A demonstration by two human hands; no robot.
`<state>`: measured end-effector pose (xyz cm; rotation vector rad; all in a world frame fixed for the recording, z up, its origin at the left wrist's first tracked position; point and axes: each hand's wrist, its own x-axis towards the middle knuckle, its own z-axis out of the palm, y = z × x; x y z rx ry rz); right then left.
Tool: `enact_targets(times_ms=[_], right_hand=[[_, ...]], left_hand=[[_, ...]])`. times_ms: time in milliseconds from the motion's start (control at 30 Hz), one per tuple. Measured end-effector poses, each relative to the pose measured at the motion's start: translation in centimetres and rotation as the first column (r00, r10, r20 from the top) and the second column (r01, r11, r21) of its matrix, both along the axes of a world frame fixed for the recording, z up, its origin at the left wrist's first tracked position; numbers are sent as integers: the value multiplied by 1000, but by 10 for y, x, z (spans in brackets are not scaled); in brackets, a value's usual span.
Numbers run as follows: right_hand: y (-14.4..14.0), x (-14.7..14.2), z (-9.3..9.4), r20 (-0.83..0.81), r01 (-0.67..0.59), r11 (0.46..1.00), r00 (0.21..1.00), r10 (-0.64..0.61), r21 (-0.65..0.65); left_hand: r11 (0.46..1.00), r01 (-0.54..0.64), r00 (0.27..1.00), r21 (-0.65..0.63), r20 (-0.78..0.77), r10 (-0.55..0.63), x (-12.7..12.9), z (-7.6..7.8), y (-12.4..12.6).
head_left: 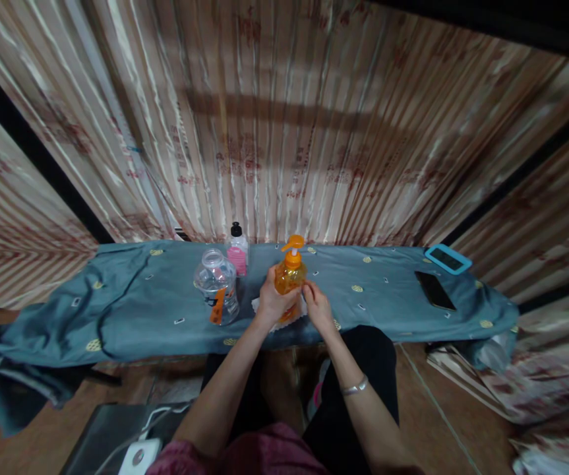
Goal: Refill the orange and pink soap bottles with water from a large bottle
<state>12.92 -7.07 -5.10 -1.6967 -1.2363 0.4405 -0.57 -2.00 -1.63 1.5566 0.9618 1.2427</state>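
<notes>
An orange pump bottle (291, 280) stands upright in front of me, its pump head on top and its nozzle pointing left. My left hand (271, 300) is closed around the bottle's left side and front, hiding much of its lower body. On the other side, my right hand (316, 305) has its fingers pinched together at the bottle's right edge; what they hold, if anything, is too small to make out. Under the bottle lies a white piece with a scalloped edge (284, 324), partly covered by my left hand and wrist.
Left of the bottle stand a clear plastic jar (221, 300) and a bottle with a black cap and pink label (237, 254). A phone (435, 290) and a blue-framed device (448, 259) lie to the right. A teal patterned cloth (155, 297) covers the narrow table before a curtain (284, 132).
</notes>
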Motion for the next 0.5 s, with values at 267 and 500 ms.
enact_targets(times_ms=[267,500], right_hand=[[-7,-5,-35,146,-19,967,988,58,-253],[0,0,-31,65,-34,916,996,65,-400]], left_hand=[[1000,5,991,-20,132,-3,1,-7,3],[998,57,985,-19,165,-53,-3,-6,4]])
